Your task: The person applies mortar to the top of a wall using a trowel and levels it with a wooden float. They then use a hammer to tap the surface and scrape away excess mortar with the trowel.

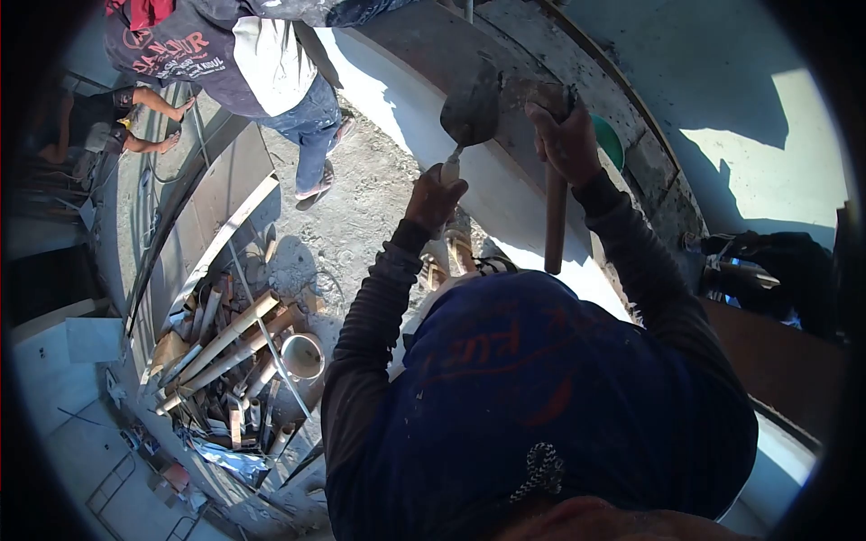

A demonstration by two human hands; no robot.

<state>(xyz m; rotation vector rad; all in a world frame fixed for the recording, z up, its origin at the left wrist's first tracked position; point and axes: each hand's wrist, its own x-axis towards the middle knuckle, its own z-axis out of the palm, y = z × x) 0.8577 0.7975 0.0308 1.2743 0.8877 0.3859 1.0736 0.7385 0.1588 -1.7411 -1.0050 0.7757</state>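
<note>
My left hand [433,200] is closed around the handle of a trowel [469,113]. The trowel's broad grey blade points away from me over a ledge. My right hand [566,140] grips a hammer [556,225] near its head, and the long wooden handle hangs down toward my body. The hammer's head, partly covered by my fingers, is close to the dusty, mortar-stained surface [514,59] beyond. Just right of that hand, part of a green container [608,144] shows behind my wrist.
A person in a dark printed shirt [185,54] stands at upper left; another person's bare legs [153,126] show farther left. Bamboo and wood scraps [225,347] lie at lower left beside a pale bucket [302,357]. Dark cloth [776,270] lies at right.
</note>
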